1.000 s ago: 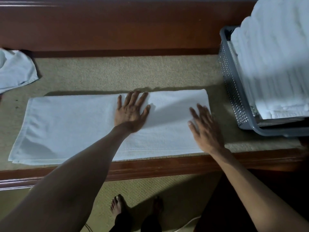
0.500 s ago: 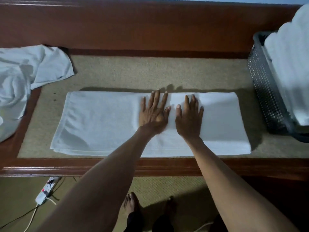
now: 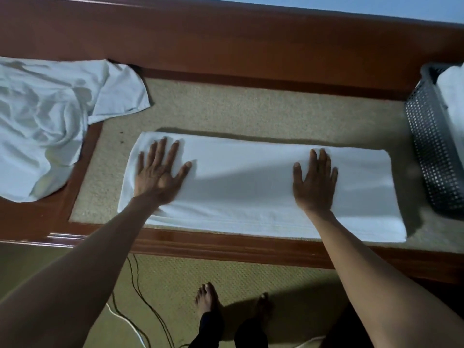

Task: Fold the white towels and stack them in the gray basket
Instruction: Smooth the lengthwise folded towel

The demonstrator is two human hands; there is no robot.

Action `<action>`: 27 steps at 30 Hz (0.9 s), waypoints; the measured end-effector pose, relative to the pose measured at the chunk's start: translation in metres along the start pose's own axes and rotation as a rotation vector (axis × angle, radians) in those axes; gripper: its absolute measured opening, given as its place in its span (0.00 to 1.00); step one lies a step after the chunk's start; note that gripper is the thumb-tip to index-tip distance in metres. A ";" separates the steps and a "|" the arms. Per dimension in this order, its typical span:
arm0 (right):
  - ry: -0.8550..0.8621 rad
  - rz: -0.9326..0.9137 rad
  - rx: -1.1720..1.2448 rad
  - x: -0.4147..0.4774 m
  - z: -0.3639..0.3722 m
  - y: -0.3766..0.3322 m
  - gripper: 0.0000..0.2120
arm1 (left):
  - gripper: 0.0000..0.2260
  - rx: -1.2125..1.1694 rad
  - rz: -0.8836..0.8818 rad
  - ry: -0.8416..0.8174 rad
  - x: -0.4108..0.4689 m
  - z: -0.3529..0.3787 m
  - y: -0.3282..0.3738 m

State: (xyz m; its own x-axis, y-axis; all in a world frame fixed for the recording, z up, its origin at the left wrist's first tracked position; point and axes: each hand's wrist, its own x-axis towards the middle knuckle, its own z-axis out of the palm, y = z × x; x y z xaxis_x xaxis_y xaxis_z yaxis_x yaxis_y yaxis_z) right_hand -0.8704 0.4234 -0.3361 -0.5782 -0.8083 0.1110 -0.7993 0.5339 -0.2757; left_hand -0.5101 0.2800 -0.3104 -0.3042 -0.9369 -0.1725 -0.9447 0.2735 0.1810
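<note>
Whereas they were pressed side by side before, the left hand point(image 3: 158, 172) and right hand point(image 3: 313, 182) are spread apart, fingers flat, on the folded towel point(image 3: 251, 187) on the worktop point(image 3: 251, 109) near the gray basket point(image 3: 434, 146); smoothing is judged nearly done.

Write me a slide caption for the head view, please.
Left hand and right hand press flat on the folded white towel, gray basket at right.

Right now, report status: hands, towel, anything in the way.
Left hand and right hand open, flat on the towel. Towel folded into a long strip. Nothing between it and the basket; crumpled cloth off left.
</note>
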 end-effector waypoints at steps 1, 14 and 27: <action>-0.002 0.001 -0.009 0.000 0.000 0.000 0.31 | 0.32 0.003 0.000 0.015 -0.002 -0.001 -0.007; -0.077 0.114 -0.067 -0.021 0.009 -0.049 0.37 | 0.42 -0.213 -0.191 0.051 -0.018 -0.013 -0.029; -0.300 -0.194 -0.041 -0.065 -0.003 -0.083 0.38 | 0.23 -0.961 -0.584 -0.148 0.018 -0.099 -0.016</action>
State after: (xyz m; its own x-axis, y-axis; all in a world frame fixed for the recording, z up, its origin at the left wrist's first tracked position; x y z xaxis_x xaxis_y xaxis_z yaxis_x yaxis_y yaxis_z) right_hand -0.7668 0.4328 -0.3177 -0.3459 -0.9293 -0.1292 -0.8990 0.3677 -0.2381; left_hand -0.4881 0.2372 -0.2207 0.0802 -0.8140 -0.5753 -0.4806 -0.5372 0.6931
